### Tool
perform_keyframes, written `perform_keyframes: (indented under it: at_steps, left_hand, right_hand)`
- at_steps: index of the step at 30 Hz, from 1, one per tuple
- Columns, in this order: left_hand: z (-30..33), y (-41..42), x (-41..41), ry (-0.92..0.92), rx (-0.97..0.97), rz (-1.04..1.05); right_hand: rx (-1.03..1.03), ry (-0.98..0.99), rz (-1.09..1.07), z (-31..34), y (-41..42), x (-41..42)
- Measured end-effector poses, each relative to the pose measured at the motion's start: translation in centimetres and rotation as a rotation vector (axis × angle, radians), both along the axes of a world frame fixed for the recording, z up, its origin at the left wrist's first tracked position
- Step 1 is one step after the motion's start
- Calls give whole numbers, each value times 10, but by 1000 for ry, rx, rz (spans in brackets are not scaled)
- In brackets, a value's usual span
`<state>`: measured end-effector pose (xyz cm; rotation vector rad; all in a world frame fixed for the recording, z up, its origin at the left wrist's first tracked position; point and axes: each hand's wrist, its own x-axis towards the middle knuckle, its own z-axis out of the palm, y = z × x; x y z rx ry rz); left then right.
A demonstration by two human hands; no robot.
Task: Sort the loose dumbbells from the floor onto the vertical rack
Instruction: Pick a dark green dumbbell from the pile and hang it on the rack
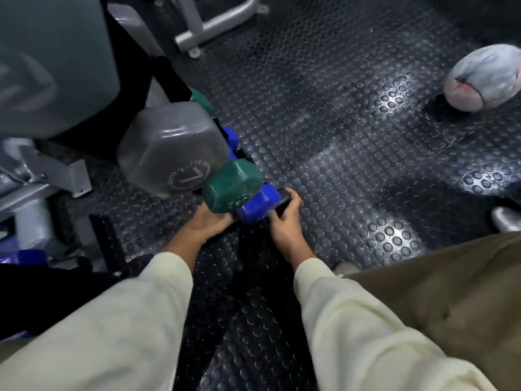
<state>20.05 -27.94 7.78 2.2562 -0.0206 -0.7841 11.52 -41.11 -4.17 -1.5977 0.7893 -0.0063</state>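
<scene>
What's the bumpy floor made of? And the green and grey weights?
The floor looks like black rubber: raised round studs with a soft sheen. The green dumbbell seems coated in matte vinyl or rubber. The grey dumbbell looks glossier, maybe smooth rubber or plastic; metal beneath is likely but unseen.

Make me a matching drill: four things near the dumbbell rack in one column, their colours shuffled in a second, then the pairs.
Column one:
1. Largest hexagonal dumbbell head, marked 7
2. Middle hexagonal dumbbell head
3. Lowest hexagonal dumbbell head, between left hand and right hand
4. Long sleeves on the person's arms

Column two:
A. Blue
B. Cream
C. Grey
D. Green

Pairs: 1-C, 2-D, 3-A, 4-B
</scene>
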Motion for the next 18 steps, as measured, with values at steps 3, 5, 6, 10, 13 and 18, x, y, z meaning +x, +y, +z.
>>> perform_keyframes:
  at_steps: [3,5,6,10,13,18]
  left_hand:
    - [-13,1,-9,-98,82,-120]
    - [-23,-2,-12,-254,125,-1]
    - [-27,-2,-13,-310,130,59]
    - [-26,-6,-20,-327,106,107]
    - [-28,-5,-19,-294,139,61]
    - [-30,-4,-19,-267,170,84]
  right_hand:
    - [-80,-33,66,3,12,-14]
    - [-135,-18,67,3,16,-20]
    - [-142,-11,67,1,16,-19]
    - [-142,29,86,6,13,-17]
    - [-113,101,53,21,13,-15]
    - [-160,143,135,21,25,0]
